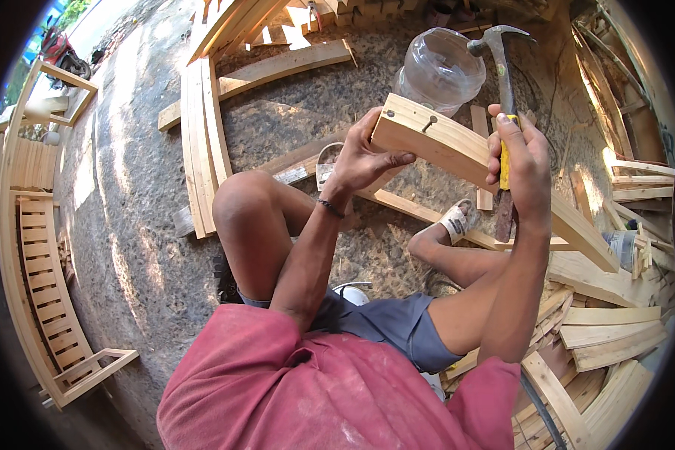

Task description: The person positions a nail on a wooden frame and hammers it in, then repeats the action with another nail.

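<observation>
My left hand (369, 155) is closed around the near-left end of a thick pale wooden beam (457, 142), raised in front of my knees. One nail (430, 123) stands partly out of the beam's upper face, and a dark nail head or hole shows close to its end. In my right hand (523, 154) is a claw hammer (502, 79), held upright by its yellow grip with the metal head above the beam. The beam runs behind my right hand toward the lower right.
A clear plastic jug (442, 69) stands beyond the beam. Long planks (199, 150) lie at the left, with a slatted wooden frame (45, 292) farther left. Cut boards (611, 337) are heaped at the right. My sandalled foot (457, 221) rests below the beam.
</observation>
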`<action>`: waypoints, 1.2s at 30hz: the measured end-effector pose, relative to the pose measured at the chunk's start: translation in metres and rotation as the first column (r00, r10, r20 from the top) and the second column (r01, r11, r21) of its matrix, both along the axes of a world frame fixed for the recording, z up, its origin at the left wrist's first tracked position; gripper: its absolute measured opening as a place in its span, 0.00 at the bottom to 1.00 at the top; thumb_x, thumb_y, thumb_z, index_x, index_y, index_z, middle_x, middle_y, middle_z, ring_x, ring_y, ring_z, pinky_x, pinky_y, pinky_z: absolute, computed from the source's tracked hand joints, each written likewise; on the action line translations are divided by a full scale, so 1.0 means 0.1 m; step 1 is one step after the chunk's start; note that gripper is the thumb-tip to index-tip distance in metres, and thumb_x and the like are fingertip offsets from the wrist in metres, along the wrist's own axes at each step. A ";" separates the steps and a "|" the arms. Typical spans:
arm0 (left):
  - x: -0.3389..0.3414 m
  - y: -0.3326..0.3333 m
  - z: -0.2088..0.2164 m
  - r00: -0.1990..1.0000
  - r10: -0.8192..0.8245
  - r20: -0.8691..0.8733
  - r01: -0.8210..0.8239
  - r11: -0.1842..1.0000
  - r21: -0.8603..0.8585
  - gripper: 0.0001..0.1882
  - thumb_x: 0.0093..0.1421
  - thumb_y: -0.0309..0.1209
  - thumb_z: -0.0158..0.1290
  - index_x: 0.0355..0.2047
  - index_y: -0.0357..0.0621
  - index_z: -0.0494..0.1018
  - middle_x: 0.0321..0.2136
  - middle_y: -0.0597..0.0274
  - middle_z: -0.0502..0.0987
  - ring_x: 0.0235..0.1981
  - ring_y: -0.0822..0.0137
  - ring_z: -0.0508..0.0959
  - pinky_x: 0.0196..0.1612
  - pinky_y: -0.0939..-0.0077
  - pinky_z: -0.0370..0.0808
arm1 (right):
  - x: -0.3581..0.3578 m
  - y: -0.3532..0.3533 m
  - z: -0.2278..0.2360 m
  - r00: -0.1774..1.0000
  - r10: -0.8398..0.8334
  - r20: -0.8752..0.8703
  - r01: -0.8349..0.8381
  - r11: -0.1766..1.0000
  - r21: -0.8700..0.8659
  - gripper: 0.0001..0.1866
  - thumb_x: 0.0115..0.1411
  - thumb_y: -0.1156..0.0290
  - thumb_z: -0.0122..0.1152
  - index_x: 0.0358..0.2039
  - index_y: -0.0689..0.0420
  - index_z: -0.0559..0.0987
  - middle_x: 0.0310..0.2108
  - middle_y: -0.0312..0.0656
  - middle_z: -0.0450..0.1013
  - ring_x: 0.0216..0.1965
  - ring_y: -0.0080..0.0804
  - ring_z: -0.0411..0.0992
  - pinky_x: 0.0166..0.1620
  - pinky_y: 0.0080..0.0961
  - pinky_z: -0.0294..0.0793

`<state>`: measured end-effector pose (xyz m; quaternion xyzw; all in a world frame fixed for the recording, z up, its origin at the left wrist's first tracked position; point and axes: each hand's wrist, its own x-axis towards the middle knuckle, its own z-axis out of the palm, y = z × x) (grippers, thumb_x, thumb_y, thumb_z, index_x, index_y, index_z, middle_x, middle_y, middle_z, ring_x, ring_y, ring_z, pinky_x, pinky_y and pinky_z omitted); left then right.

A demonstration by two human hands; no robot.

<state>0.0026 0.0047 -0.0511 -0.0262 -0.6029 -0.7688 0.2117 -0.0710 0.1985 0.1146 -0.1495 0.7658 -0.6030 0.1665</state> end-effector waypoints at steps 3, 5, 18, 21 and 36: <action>0.00 0.01 -0.04 0.999 0.021 -0.029 -0.023 0.998 -0.063 0.40 0.45 0.38 0.74 0.54 0.35 0.69 0.47 0.60 0.76 0.49 0.71 0.74 0.54 0.73 0.71 | -0.03 0.07 -0.01 0.999 0.026 0.040 -0.025 1.000 -0.012 0.21 0.68 0.62 0.51 0.53 0.65 0.71 0.22 0.33 0.66 0.19 0.16 0.66 0.21 0.16 0.68; 0.02 0.01 -0.08 0.999 0.029 -0.034 -0.031 0.999 -0.044 0.40 0.45 0.38 0.74 0.54 0.35 0.69 0.46 0.61 0.76 0.49 0.71 0.74 0.54 0.73 0.71 | 0.01 0.13 -0.02 0.997 0.073 0.037 -0.069 0.991 -0.111 0.20 0.68 0.64 0.49 0.54 0.66 0.70 0.22 0.34 0.66 0.18 0.16 0.65 0.20 0.15 0.67; 0.03 0.02 -0.03 0.998 0.049 -0.038 -0.051 0.997 -0.062 0.39 0.45 0.34 0.74 0.55 0.35 0.70 0.48 0.61 0.76 0.50 0.72 0.74 0.56 0.73 0.71 | 0.64 0.63 0.52 0.962 0.214 -0.173 -0.192 0.972 0.132 0.16 0.72 0.62 0.43 0.50 0.60 0.69 0.16 0.28 0.59 0.12 0.09 0.52 0.14 0.11 0.51; 0.02 0.03 -0.03 0.999 0.000 -0.054 0.001 1.000 0.007 0.39 0.46 0.32 0.73 0.56 0.35 0.68 0.48 0.61 0.77 0.50 0.71 0.74 0.55 0.73 0.72 | 0.70 0.63 0.58 0.935 0.259 -0.243 -0.194 0.946 0.260 0.15 0.71 0.63 0.45 0.48 0.62 0.71 0.18 0.30 0.62 0.16 0.13 0.58 0.19 0.15 0.57; 0.12 0.03 0.08 0.995 -0.026 -0.092 0.030 0.999 0.044 0.37 0.49 0.28 0.71 0.58 0.36 0.66 0.49 0.62 0.75 0.50 0.72 0.74 0.54 0.74 0.74 | 0.61 1.16 0.92 0.914 0.208 -0.348 -0.320 0.897 -0.304 0.13 0.69 0.61 0.47 0.39 0.59 0.72 0.19 0.36 0.63 0.16 0.25 0.63 0.22 0.24 0.67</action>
